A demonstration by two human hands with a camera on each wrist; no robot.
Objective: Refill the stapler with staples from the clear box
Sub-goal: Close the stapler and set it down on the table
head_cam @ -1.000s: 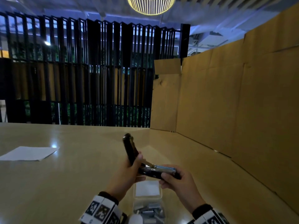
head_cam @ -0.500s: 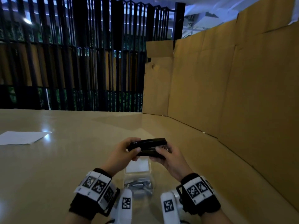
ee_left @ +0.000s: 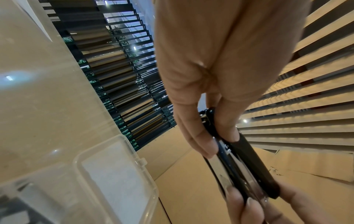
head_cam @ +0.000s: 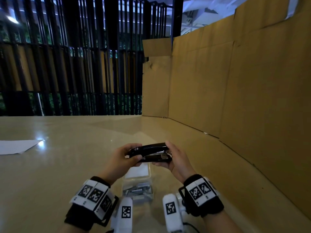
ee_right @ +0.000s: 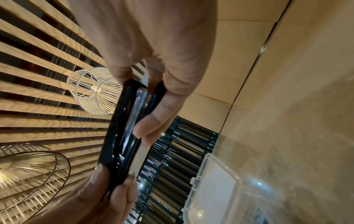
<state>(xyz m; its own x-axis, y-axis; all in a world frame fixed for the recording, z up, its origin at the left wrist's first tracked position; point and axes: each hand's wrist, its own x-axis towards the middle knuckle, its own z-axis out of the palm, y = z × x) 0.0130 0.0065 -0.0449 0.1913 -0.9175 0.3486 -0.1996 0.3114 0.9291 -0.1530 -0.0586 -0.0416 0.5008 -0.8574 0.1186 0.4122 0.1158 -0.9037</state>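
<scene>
A black stapler (head_cam: 150,153) with a shiny metal magazine is held above the table, its top arm folded down onto the base. My left hand (head_cam: 125,156) grips its left end, thumb under and fingers over. My right hand (head_cam: 175,159) grips the right end between thumb and fingers. The left wrist view shows the stapler (ee_left: 241,157) pinched at both ends; so does the right wrist view (ee_right: 122,136). Below the hands lies the clear box (head_cam: 138,185), its lid (head_cam: 138,171) swung open flat, with several grey staple strips (head_cam: 137,190) inside.
A tall cardboard wall (head_cam: 244,91) runs along the right side and back right of the wooden table (head_cam: 58,174). A white paper sheet (head_cam: 16,146) lies at the far left. A black slatted screen (head_cam: 72,64) stands behind the table.
One second ago the stapler's top arm stood swung up in my left hand. It has come down onto the base, and both hands now hold the stapler nearly level.
</scene>
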